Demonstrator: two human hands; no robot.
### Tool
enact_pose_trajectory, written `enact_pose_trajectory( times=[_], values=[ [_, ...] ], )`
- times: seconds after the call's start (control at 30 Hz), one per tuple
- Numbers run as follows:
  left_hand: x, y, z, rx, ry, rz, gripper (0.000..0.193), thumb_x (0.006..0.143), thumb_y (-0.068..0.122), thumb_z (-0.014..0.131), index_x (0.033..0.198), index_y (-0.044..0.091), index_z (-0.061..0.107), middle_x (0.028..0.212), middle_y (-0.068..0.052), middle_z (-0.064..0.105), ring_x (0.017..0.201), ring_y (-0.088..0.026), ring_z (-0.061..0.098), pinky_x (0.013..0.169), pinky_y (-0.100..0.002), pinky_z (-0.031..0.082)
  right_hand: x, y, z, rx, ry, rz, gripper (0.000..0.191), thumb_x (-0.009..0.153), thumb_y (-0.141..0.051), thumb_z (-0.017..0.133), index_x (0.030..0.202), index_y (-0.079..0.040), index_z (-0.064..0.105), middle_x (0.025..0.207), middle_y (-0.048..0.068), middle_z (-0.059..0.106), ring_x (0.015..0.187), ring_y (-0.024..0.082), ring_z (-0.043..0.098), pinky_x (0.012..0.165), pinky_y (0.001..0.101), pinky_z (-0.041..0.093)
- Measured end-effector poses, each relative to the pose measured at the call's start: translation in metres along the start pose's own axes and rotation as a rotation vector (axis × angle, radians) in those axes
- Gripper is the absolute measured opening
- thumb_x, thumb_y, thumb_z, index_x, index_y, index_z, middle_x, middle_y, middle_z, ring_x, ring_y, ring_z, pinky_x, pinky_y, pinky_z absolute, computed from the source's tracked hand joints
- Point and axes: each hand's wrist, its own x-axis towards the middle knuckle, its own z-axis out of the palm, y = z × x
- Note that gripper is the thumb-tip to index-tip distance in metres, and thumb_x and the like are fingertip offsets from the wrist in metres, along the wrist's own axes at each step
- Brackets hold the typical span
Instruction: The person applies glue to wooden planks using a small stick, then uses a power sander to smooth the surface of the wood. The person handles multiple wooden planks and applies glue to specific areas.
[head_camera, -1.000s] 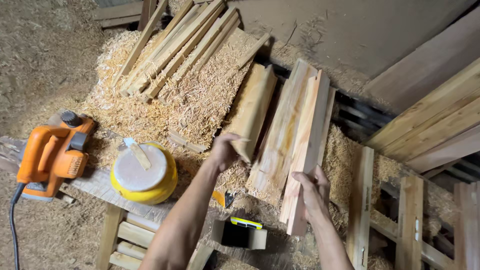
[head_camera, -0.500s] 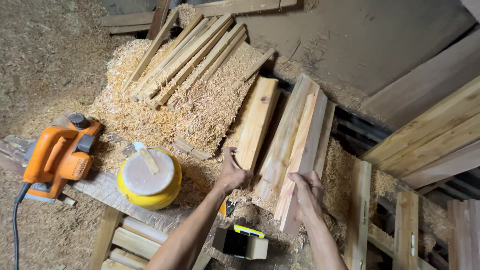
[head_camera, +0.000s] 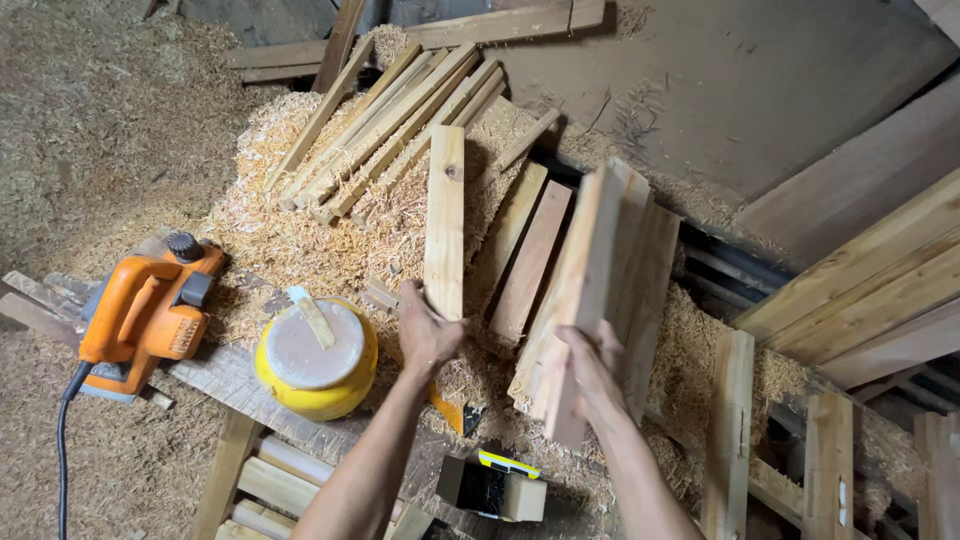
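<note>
My left hand (head_camera: 425, 332) grips the near end of a single pale wooden plank (head_camera: 445, 215) that stands nearly upright over the sawdust. My right hand (head_camera: 592, 368) holds the lower part of a stack of several wooden boards (head_camera: 600, 270), tilted on edge and leaning to the right. Two more boards (head_camera: 528, 255) lie flat on the shavings between the plank and the stack.
An orange electric planer (head_camera: 145, 312) with a black cord sits at the left. A yellow lidded container (head_camera: 315, 358) stands beside my left arm. Thin slats (head_camera: 390, 110) are piled at the back on sawdust. A small black-and-yellow box (head_camera: 492, 486) lies below; timber frames (head_camera: 830, 460) stand right.
My left hand has lifted one plank away from the stack and swung it upright to the left. The right hand has raised and tilted the remaining stack, uncovering two boards beneath.
</note>
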Motion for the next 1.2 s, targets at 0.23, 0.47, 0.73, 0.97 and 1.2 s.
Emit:
enact_pose_trajectory(
  times=[0.23, 0.47, 0.73, 0.97, 1.2],
  values=[
    [0.010, -0.019, -0.023, 0.028, 0.057, -0.056, 0.072, 0.075, 0.023, 0.085, 0.137, 0.009, 0.050, 0.117, -0.022, 0.070, 0.102, -0.032, 0.072, 0.095, -0.043, 0.057, 0.028, -0.007, 0.078, 0.029, -0.177, -0.063, 0.065, 0.063, -0.024, 0.080, 0.116, -0.010, 0.045, 0.097, 0.009, 0.060, 0.091, 0.024, 0.063, 0.075, 0.0480, 0.062],
    [-0.001, -0.028, -0.014, -0.156, 0.162, 0.054, 0.057, 0.090, 0.020, 0.070, 0.145, 0.012, 0.060, 0.135, -0.019, 0.065, 0.122, -0.028, 0.062, 0.105, -0.037, 0.045, 0.055, -0.024, 0.137, -0.159, -0.245, -0.123, 0.097, 0.069, -0.023, 0.087, 0.147, -0.007, 0.031, 0.115, 0.015, 0.055, 0.099, 0.024, 0.065, 0.077, 0.0443, 0.058],
    [0.006, -0.033, -0.015, -0.709, -0.044, -0.007, 0.062, 0.098, 0.036, 0.057, 0.150, 0.003, 0.052, 0.140, -0.019, 0.064, 0.125, -0.026, 0.062, 0.104, -0.035, 0.049, 0.055, -0.026, 0.206, 0.177, -0.238, -0.354, 0.056, 0.072, -0.015, 0.081, 0.122, 0.000, 0.060, 0.098, 0.014, 0.075, 0.076, 0.019, 0.076, 0.063, 0.0349, 0.065],
    [0.009, -0.022, -0.031, -0.394, -0.162, -0.210, 0.103, 0.064, 0.001, 0.077, 0.156, 0.014, 0.034, 0.121, -0.024, 0.072, 0.100, -0.033, 0.073, 0.084, -0.041, 0.060, 0.075, -0.018, 0.171, 0.087, -0.304, -0.029, 0.048, 0.113, -0.047, 0.053, 0.144, -0.010, 0.056, 0.146, 0.007, 0.052, 0.128, 0.015, 0.047, 0.105, 0.0450, 0.033],
    [-0.006, -0.028, -0.024, -0.747, -0.162, -0.138, 0.100, 0.064, -0.006, 0.073, 0.157, 0.009, 0.039, 0.120, -0.020, 0.073, 0.097, -0.027, 0.074, 0.088, -0.036, 0.061, 0.070, 0.004, 0.139, -0.360, -0.010, 0.210, 0.091, 0.087, 0.011, 0.052, 0.163, -0.014, 0.007, 0.169, 0.016, 0.003, 0.138, 0.035, 0.051, 0.110, 0.0417, 0.049]
  ],
)
